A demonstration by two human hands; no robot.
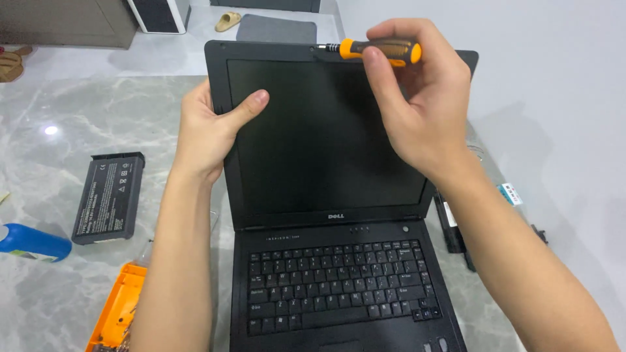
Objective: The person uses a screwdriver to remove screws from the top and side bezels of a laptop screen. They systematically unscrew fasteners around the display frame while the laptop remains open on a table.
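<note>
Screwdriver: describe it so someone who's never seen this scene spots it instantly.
Find the open black laptop on the grey marble table, then look at the top edge of its screen frame. The right hand holds the screwdriver there, lying sideways with its tip at the bezel. Its orange and black handle sets it apart.

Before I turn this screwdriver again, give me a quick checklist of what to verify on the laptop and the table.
1. Screwdriver gripped by the right hand: ok.
2. Tip seated at the top bezel of the laptop: cannot tell, too small to see.
3. Left hand bracing the lid's left edge, thumb on the screen: ok.
4. Battery pack lying on the table, apart from the laptop: ok.
5. Orange tray near the left forearm: ok; contents cannot tell.
</note>
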